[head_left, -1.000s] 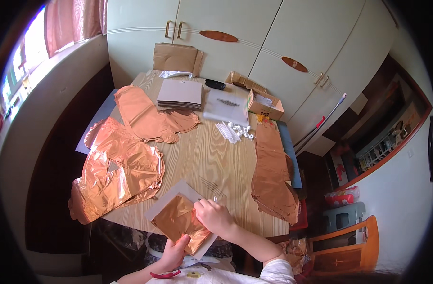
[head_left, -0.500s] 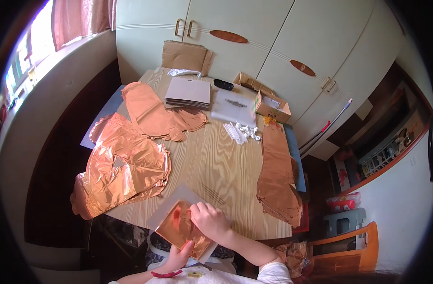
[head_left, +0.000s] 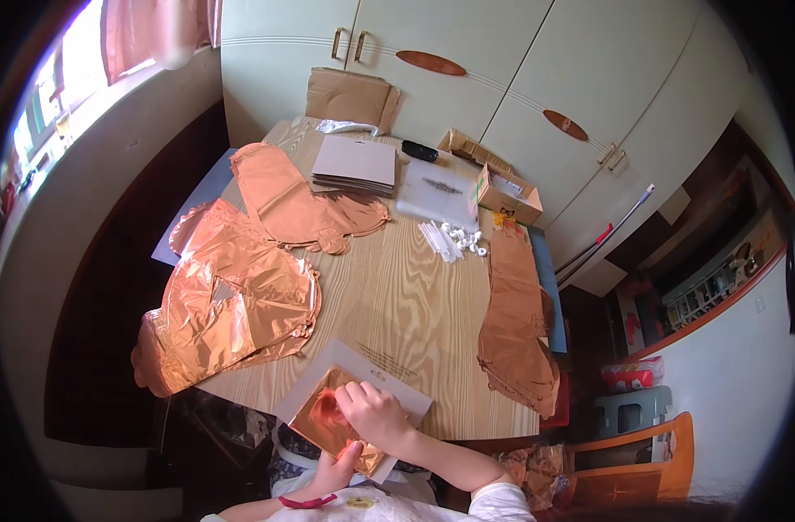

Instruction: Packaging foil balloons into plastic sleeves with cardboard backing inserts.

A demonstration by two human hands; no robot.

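Observation:
A grey card (head_left: 404, 390) with a small hang slot lies at the table's near edge, partly over it. On the card is a folded, shiny copper-coloured foil balloon (head_left: 314, 421). My left hand (head_left: 337, 470) holds the lower edge of this bundle, thumb on the foil and the other fingers hidden underneath. The fingers of my right hand (head_left: 376, 414) are curled together on top of the foil, their tips close to a reddish crease. Left of the bundle, a large flat foil balloon (head_left: 241, 322) with a triangular hole lies spread on others.
More foil balloons lie at the back left (head_left: 276, 196) and along the right (head_left: 512, 313). Behind are stacked grey cards (head_left: 354, 161), clear plastic bags (head_left: 432, 204), white straws (head_left: 439, 242), small white cups (head_left: 467, 237) and an open carton (head_left: 512, 196). A wooden chair (head_left: 650, 470) stands right.
My right hand has moved slightly left and down over the foil, its fingers curled more. The card's slot and print show more clearly. My left hand keeps its hold; the view has shifted slightly.

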